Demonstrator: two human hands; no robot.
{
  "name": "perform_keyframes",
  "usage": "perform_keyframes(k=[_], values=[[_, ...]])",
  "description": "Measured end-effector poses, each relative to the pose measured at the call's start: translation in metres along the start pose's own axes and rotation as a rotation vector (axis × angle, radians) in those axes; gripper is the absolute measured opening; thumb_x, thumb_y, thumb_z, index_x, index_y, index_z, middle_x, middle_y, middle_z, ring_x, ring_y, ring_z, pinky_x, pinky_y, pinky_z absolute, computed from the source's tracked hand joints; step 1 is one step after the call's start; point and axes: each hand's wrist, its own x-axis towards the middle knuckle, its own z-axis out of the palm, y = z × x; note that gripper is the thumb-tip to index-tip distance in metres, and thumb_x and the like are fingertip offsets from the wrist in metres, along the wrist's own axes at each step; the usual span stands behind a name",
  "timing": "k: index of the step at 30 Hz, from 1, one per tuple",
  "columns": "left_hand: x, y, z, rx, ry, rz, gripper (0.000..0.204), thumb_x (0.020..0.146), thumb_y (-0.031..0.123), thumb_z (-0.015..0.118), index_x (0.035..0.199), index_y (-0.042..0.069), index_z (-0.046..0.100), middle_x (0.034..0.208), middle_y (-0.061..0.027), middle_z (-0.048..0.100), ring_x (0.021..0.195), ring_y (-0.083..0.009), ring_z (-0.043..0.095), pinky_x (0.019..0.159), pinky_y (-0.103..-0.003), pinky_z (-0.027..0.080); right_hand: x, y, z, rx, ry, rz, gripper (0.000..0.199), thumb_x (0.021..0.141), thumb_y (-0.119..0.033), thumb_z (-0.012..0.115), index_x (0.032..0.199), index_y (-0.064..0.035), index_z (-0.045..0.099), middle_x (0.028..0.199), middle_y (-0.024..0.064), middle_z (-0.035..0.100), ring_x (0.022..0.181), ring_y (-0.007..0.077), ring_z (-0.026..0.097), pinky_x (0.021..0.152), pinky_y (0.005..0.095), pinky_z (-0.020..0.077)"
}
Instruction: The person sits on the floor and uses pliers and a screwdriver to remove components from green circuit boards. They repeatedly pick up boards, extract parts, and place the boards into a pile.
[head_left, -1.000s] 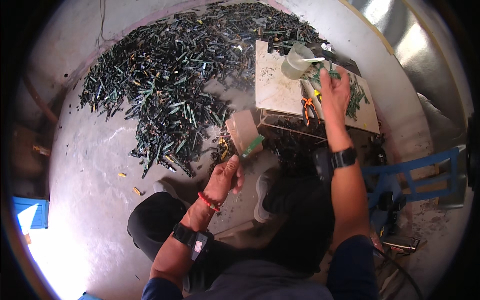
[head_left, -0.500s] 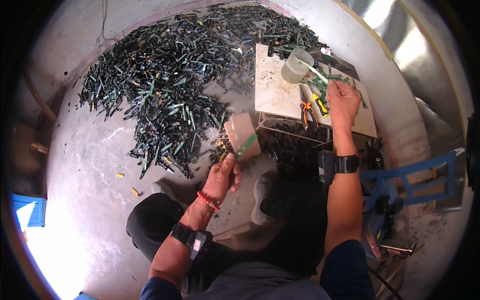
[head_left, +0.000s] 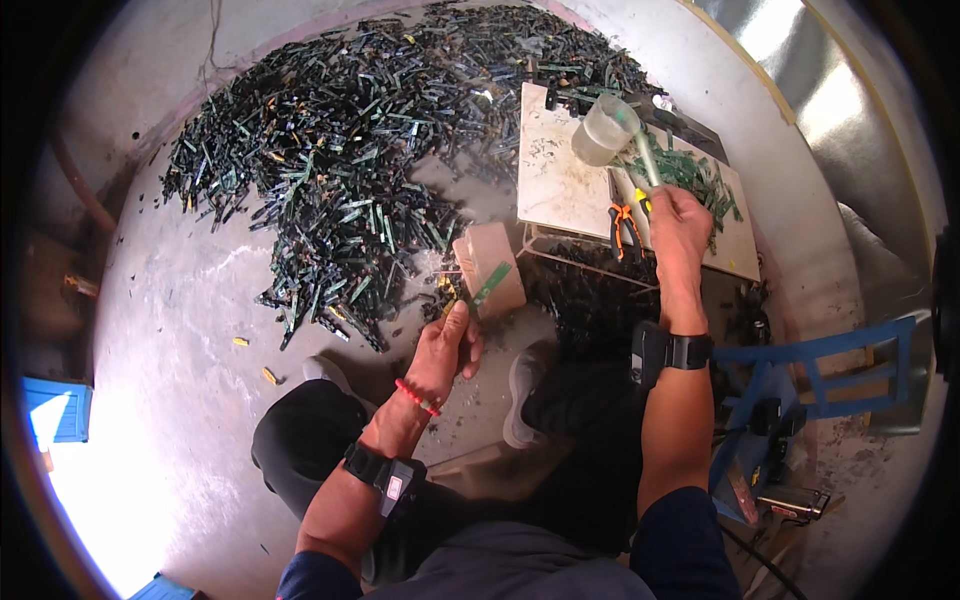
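Green strip [head_left: 490,284] in left hand [head_left: 447,345]

A small tan cardboard box [head_left: 490,268] stands on the concrete floor [head_left: 180,330], at the near edge of the heap of green strips and just off the left corner of the low white board; its top faces up and looks plain. 1 small white label with a red patch [head_left: 393,487] sits on the dark band strapped around the left forearm. No signs or lit screens can be made out; the dark device on the right wrist is too small to tell.
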Motion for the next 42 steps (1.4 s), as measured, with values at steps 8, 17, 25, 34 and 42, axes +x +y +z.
perform_keyframes(k=[8,17,25,34,42], values=[[0.002,-0.003,0.002,-0.015,0.007,0.001,0.044,0.096,0.046,0.039,0.075,0.008,0.045,0.057,-0.0050,0.047,0.043,-0.0135,0.041,0.042,-0.026,0.032,0.005,0.006,0.001,-0.089,0.014,-0.069,0.017,0.084,-0.009,0.060,0.090,0.0055,0.066,0.066,-0.0011,0.058,0.058,0.0030,0.047,0.050,0.0210,0.0370],[0.006,-0.005,-0.002,-0.015,0.048,-0.025,0.046,0.095,0.049,0.040,0.075,0.009,0.044,0.058,-0.0048,0.046,0.044,-0.0142,0.041,0.042,-0.026,0.032,0.001,0.006,0.011,-0.108,0.068,-0.197,0.015,0.083,-0.008,0.062,0.088,0.0060,0.064,0.068,0.0004,0.061,0.061,0.0031,0.048,0.056,0.0208,0.0406],[0.012,-0.002,0.007,0.054,0.004,-0.024,0.045,0.095,0.049,0.040,0.075,0.008,0.044,0.057,-0.0049,0.046,0.044,-0.0140,0.040,0.042,-0.026,0.032,-0.005,0.019,0.017,0.025,0.028,-0.065,0.013,0.085,-0.007,0.058,0.087,0.0055,0.062,0.066,0.0005,0.059,0.056,0.0033,0.047,0.051,0.0208,0.0380],[0.046,0.054,0.024,0.194,-0.026,0.078,0.045,0.094,0.050,0.040,0.076,0.009,0.044,0.058,-0.0034,0.045,0.043,-0.0131,0.040,0.042,-0.025,0.033,-0.015,0.011,0.028,0.089,0.048,-0.080,0.011,0.086,-0.007,0.057,0.087,0.0040,0.059,0.064,0.0039,0.056,0.050,0.0082,0.049,0.047,0.0242,0.0413],[0.095,0.037,0.039,0.056,0.059,0.040,0.040,0.095,0.046,0.042,0.076,0.010,0.046,0.058,-0.0016,0.045,0.043,-0.0132,0.040,0.041,-0.027,0.032,-0.014,0.013,0.024,0.056,0.016,-0.017,0.015,0.090,-0.012,0.056,0.095,0.0023,0.057,0.066,0.0037,0.057,0.050,0.0075,0.049,0.046,0.0217,0.0416]])
